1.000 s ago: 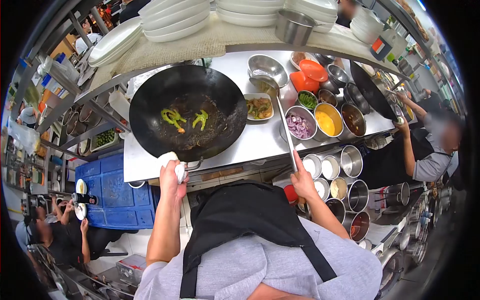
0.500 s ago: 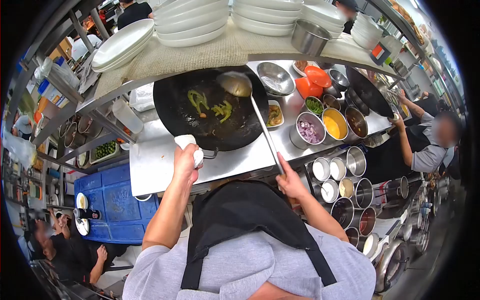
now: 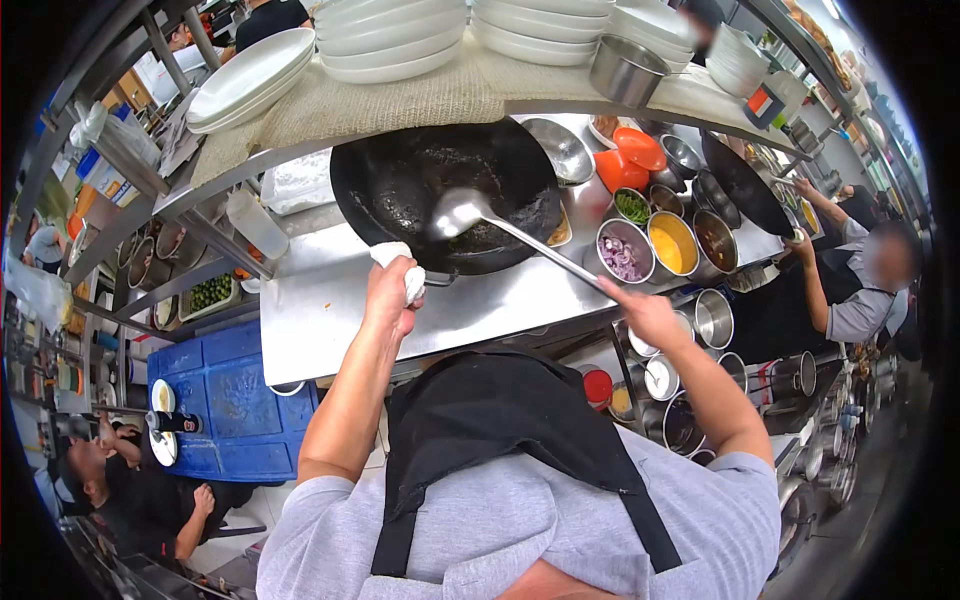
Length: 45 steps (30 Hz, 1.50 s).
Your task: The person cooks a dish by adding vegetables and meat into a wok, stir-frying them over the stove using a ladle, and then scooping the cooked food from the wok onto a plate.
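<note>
My left hand [image 3: 388, 300] is closed around a folded white cloth [image 3: 412, 282] at the near rim of a large black wok [image 3: 390, 180]; the wok's handle is mostly hidden under cloth and fingers. In my right hand [image 3: 650, 322] is the long handle of a metal ladle [image 3: 545, 248]. The ladle's bowl sits inside the wok with its rounded back facing up, slightly blurred. Only a trace of green food shows beside the bowl. The wok's dark inside looks wet and shiny. A small dish of food [image 3: 560, 232] is partly covered by the wok's right edge.
Right of the wok stand metal pots of chopped red onion [image 3: 622, 252], yellow liquid [image 3: 672, 245] and green pieces [image 3: 632, 207]. A shelf [image 3: 400, 110] with stacked white plates [image 3: 390, 40] overhangs the steel counter [image 3: 310, 330]. A blue lid [image 3: 235, 400] lies left. Co-workers stand at both sides.
The wok has shifted right, over the small dish. My right hand has moved right and up, and the ladle has turned over lower in the wok. The green vegetable pieces are now mostly out of sight.
</note>
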Available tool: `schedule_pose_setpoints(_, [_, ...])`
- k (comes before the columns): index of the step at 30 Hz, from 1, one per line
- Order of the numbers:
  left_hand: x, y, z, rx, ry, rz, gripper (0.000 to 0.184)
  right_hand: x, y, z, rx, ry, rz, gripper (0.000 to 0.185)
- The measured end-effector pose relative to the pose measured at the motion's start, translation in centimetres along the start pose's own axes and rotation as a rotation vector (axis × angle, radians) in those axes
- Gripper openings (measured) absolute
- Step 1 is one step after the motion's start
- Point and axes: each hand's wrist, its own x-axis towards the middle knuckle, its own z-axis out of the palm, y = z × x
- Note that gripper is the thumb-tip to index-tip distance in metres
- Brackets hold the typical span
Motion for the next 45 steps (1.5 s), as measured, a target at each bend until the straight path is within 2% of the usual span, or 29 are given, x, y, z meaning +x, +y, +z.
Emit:
schedule_pose_setpoints(2, [0.0,-0.4,0.2,-0.020,0.007,0.002,0.010,-1.2,3.5,-1.7,-0.147,0.082,-0.033,0.080])
schedule_pose_setpoints(3, [0.2,-0.7,0.2,-0.015,0.017,0.004,0.010,-1.1,3.9,-3.7,-0.107,0.111,-0.021,0.074])
schedule_pose_setpoints(6, [0.3,-1.2,1.0,0.013,0.040,0.033,0.010,0.8,5.0,-5.4,-0.088,0.106,0.092,0.075])
schedule_pose_setpoints(7, [0.3,-1.2,1.5,0.025,0.048,0.055,0.010,1.8,4.5,-4.9,-0.082,0.114,0.097,0.075])
schedule_pose_setpoints(9, [0.5,-1.5,2.5,0.029,0.055,0.075,0.011,4.2,2.4,-3.4,0.055,-0.061,0.265,0.077])
schedule_pose_setpoints(11, [0.5,-1.8,3.2,0.031,0.070,0.097,0.013,4.9,0.2,-0.5,0.253,-0.058,0.272,0.078])
schedule_pose_setpoints(14, [1.0,-1.7,4.3,-0.005,0.068,0.122,0.012,2.6,0.5,0.7,0.269,-0.064,0.273,0.078])
schedule_pose_setpoints(17, [2.0,-1.9,4.7,0.020,0.101,0.125,0.009,-0.6,4.8,0.6,0.066,-0.009,0.152,0.079])
schedule_pose_setpoints(18, [2.2,-2.1,4.8,0.019,0.101,0.123,0.009,-1.4,6.6,0.5,-0.016,0.080,0.092,0.075])
schedule_pose_setpoints(22, [2.1,-3.0,5.4,0.013,0.145,0.153,0.006,-2.7,11.5,-3.7,-0.281,0.100,0.077,0.072])
schedule_pose_setpoints(27, [2.4,-4.2,6.7,0.039,0.219,0.300,0.004,-3.1,14.3,-8.8,-0.364,0.138,0.015,0.076])
schedule_pose_setpoints(32, [2.9,-5.0,6.1,0.138,0.219,0.313,0.008,-3.0,14.2,-10.2,-0.360,0.063,0.046,0.079])
schedule_pose_setpoints(34, [2.3,-4.9,6.4,0.141,0.215,0.317,0.009,-1.9,12.3,-9.5,-0.242,-0.012,0.115,0.080])
schedule_pose_setpoints(36, [1.9,-4.8,6.8,0.120,0.238,0.284,0.010,0.0,10.5,-6.7,-0.107,0.065,0.103,0.078])
schedule_pose_setpoints(39, [1.2,-4.3,7.0,0.064,0.254,0.226,0.009,2.4,7.4,-2.4,0.020,0.021,0.136,0.077])
schedule_pose_setpoints(42, [1.4,-3.6,6.0,-0.008,0.195,0.190,0.005,1.5,6.7,1.3,0.119,0.062,0.179,0.078])
schedule_pose_setpoints(43, [1.0,-3.1,5.8,-0.010,0.184,0.177,0.007,0.7,7.5,2.2,0.116,0.127,0.166,0.079])
schedule_pose_setpoints(45, [1.2,-2.7,5.5,-0.017,0.192,0.176,0.007,-1.6,9.5,2.6,0.054,0.116,0.166,0.078])
